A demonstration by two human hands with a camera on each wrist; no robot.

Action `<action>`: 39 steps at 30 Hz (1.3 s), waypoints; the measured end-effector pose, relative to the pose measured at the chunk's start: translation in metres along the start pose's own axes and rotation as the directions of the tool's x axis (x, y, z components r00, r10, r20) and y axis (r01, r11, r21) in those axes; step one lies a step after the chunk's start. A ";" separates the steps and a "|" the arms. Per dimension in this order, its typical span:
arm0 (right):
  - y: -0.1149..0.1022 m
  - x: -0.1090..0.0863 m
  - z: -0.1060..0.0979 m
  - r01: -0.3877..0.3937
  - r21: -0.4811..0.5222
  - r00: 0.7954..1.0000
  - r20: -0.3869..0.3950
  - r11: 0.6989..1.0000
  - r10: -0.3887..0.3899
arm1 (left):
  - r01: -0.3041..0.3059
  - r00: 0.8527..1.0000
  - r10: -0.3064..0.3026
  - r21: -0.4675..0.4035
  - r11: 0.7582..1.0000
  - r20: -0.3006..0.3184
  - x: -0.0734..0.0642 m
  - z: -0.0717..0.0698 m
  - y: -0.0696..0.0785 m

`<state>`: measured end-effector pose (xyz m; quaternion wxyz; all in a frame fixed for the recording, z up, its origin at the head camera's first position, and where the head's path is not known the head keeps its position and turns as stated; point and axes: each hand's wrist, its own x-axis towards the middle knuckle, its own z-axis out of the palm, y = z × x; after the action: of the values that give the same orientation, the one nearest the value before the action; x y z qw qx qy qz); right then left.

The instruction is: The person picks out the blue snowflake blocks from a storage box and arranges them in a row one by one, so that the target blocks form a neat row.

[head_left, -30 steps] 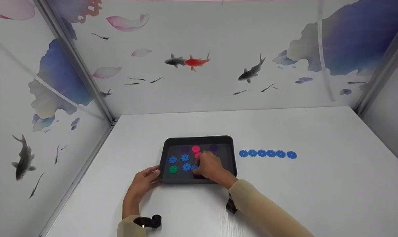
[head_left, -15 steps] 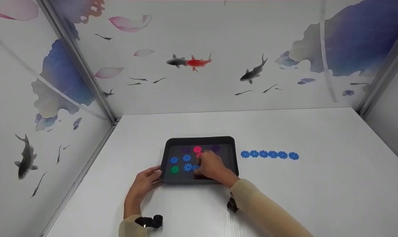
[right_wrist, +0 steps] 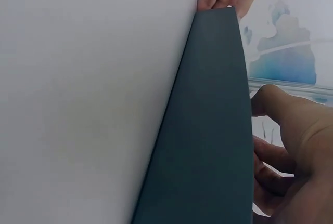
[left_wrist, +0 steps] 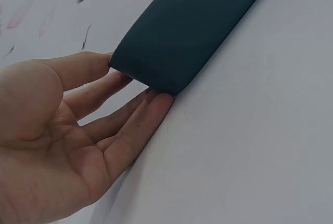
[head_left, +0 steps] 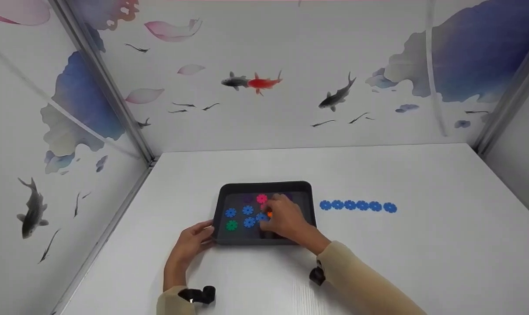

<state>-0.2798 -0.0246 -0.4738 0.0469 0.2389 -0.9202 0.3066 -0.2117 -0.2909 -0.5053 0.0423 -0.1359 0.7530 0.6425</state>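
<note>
Head: six blue discs (head_left: 350,204) sit rowed on bench (head_left: 422,183) right of tray (head_left: 247,242), four more blues (head_left: 249,222) inside, so seemingly part-done, right hand (head_left: 286,217) over tray; left wrist: left hand (left_wrist: 73,130) touches tray, fingers loosely spread; right wrist: fingers bent, hold can't be told.

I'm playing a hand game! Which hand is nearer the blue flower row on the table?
The right hand: it reaches into the black tray, left of the blue flower row. The left hand is farther off, at the tray's left end.
</note>
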 end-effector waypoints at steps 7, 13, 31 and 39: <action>0.003 -0.011 -0.014 0.015 0.004 0.999 -0.029 1.000 -0.015 | 0.003 1.000 -0.003 -0.004 1.000 0.012 -0.002 -0.001 0.000; 0.008 -0.017 -0.029 0.029 -0.009 0.992 -0.119 1.000 -0.030 | -0.009 1.000 0.010 -0.018 1.000 0.017 0.001 -0.001 0.000; 0.045 -0.035 -0.077 0.041 -0.023 0.960 -0.275 0.999 -0.045 | -0.004 1.000 0.004 -0.003 1.000 0.004 0.002 0.001 -0.001; 0.076 -0.051 -0.098 -0.039 0.029 0.950 -0.310 0.999 0.046 | -0.003 1.000 0.003 0.004 1.000 0.008 0.000 0.000 0.001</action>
<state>-0.2759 0.1070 -0.4476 0.1815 0.1682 -0.9029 0.3514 -0.2116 -0.2906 -0.5047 0.0446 -0.1323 0.7544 0.6414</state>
